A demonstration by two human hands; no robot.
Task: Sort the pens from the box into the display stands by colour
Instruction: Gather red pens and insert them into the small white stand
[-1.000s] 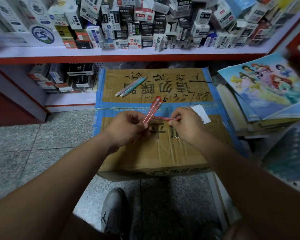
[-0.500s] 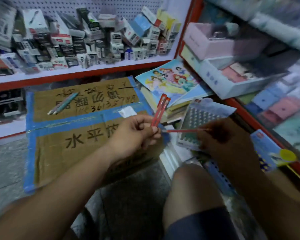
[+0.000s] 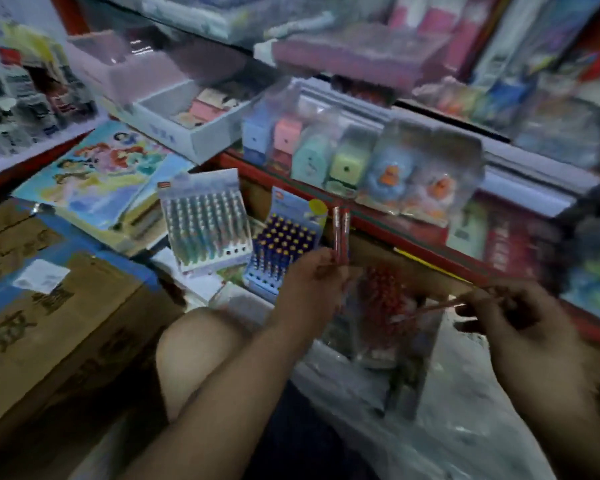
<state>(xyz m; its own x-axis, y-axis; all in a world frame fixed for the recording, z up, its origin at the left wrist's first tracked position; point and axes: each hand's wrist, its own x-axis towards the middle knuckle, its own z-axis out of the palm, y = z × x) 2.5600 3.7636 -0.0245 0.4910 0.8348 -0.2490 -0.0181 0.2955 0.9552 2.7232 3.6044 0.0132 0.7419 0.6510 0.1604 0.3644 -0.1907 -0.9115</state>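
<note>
Plainly, the left hand [image 3: 312, 282] gripped two slim red plastic pens [image 3: 341, 233] upright, just left of the clear display stand of red pens [image 3: 385, 299]. The right hand [image 3: 503, 317] pinched a third red pen [image 3: 440, 304], which slanted down over that stand's right side.

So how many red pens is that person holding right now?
3. A pair of red pens stands upright in the left hand; a single red pen is pinched in the right hand. Blur could hide more.

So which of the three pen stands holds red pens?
The stand between the left hand and right hand; the green-pen stand and blue-pen stand sit further left.
</note>
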